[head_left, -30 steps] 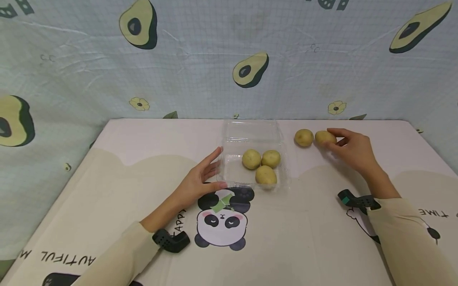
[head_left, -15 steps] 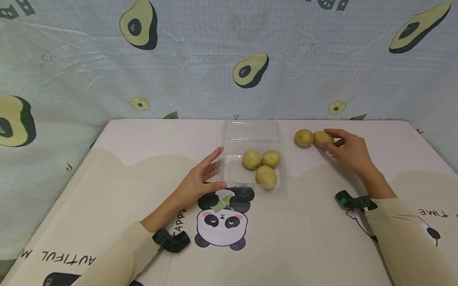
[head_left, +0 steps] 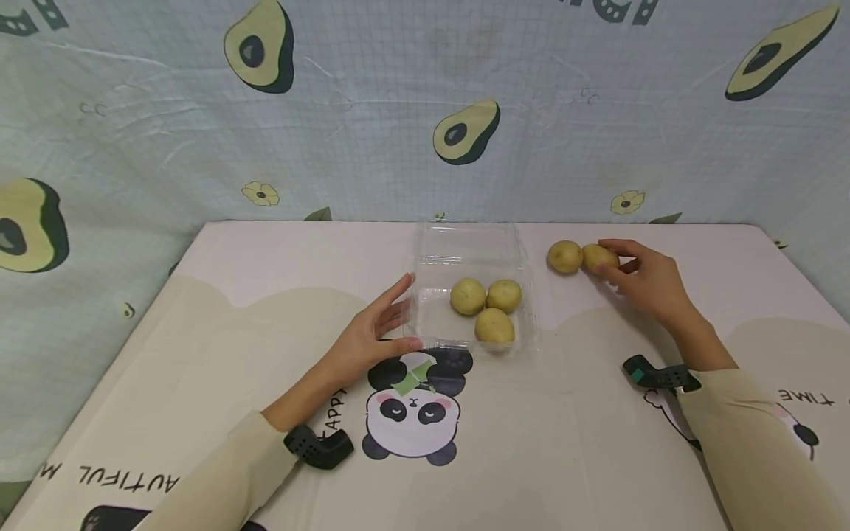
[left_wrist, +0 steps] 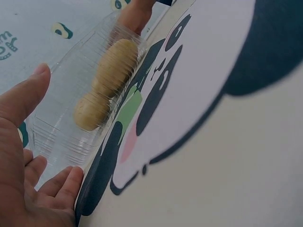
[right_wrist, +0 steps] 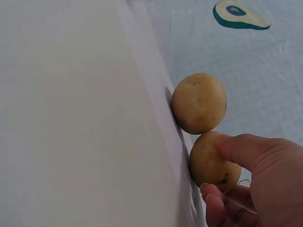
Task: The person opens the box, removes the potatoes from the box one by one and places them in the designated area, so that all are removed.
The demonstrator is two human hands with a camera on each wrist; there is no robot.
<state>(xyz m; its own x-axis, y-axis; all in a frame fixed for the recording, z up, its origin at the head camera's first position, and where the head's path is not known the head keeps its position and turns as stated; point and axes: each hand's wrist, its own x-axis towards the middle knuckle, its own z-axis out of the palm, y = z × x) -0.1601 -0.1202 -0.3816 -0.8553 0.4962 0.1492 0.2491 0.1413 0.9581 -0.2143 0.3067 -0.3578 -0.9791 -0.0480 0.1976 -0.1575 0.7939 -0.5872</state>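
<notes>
Cream-coloured, the table bears an open clear box; the left hand spreads wide at its left side, gripping nothing, and the right hand pinches a potato right of the box, against a second potato. Securing the first seems the step in hand, with a steady lift called for next; nearly round, part-covered, it shows no clear long axis or heading.

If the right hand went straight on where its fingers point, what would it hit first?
The right hand pinches one potato; straight beyond it sits the second potato, so that would probably be met first. The two seem to touch, though depth is unclear.
</notes>
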